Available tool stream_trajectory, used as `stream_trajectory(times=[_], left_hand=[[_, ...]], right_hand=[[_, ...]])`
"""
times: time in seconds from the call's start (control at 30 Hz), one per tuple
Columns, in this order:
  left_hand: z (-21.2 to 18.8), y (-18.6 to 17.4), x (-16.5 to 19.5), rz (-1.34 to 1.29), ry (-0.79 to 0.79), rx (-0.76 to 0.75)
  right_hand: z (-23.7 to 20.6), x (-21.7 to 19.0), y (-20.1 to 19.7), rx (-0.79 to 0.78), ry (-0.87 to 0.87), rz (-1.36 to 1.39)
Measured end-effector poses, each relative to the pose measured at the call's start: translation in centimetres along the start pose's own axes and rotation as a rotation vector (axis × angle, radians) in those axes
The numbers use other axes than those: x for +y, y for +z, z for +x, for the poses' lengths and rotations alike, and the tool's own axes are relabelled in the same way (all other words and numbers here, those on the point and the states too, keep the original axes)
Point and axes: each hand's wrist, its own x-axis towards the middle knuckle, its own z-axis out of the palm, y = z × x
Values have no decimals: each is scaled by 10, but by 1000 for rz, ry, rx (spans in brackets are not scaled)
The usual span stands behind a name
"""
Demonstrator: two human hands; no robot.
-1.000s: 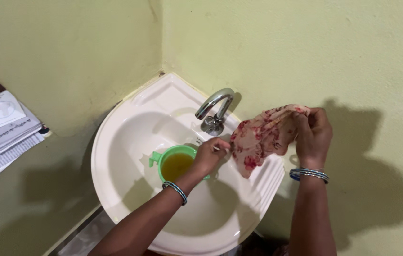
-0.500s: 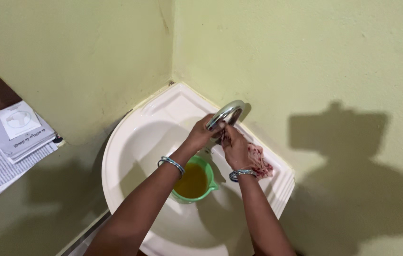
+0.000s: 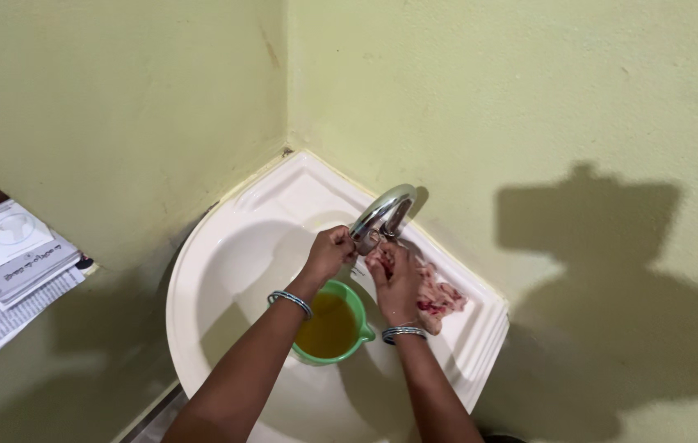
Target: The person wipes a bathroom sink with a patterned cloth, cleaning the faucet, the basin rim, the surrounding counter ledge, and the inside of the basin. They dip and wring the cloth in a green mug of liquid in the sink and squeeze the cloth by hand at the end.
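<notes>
Now, left to right: stacked white papers (image 3: 13,262) are sitting cut off at the frame edge. Left hand (image 3: 329,253) has moved up from the green plastic jug of yellow liquid (image 3: 328,324) and is closing its fingers on the chrome tap (image 3: 383,215). Right hand (image 3: 394,275) has come in too, gripping the red-and-white patterned cloth (image 3: 439,295) on the white corner basin (image 3: 234,246). Water flow is hard to make out.

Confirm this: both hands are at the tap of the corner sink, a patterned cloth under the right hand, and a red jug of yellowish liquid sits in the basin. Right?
Not quite: the jug is green, not red, as the head view shows. Both the left hand and right hand are at the tap, with the cloth under the right.
</notes>
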Motion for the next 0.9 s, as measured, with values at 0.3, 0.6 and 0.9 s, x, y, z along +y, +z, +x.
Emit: stream_trajectory(times=[0.3,0.6,0.9], left_hand=[[-5,17,42,54,-142,16],[-6,-6,24,220,-125,-2],[14,18,89,158,-200,12]], right_hand=[[-14,-5,-28,-105,-23,-169],[-15,36,-77,-270,224,-338],[73,10,-116,-163,223,319]])
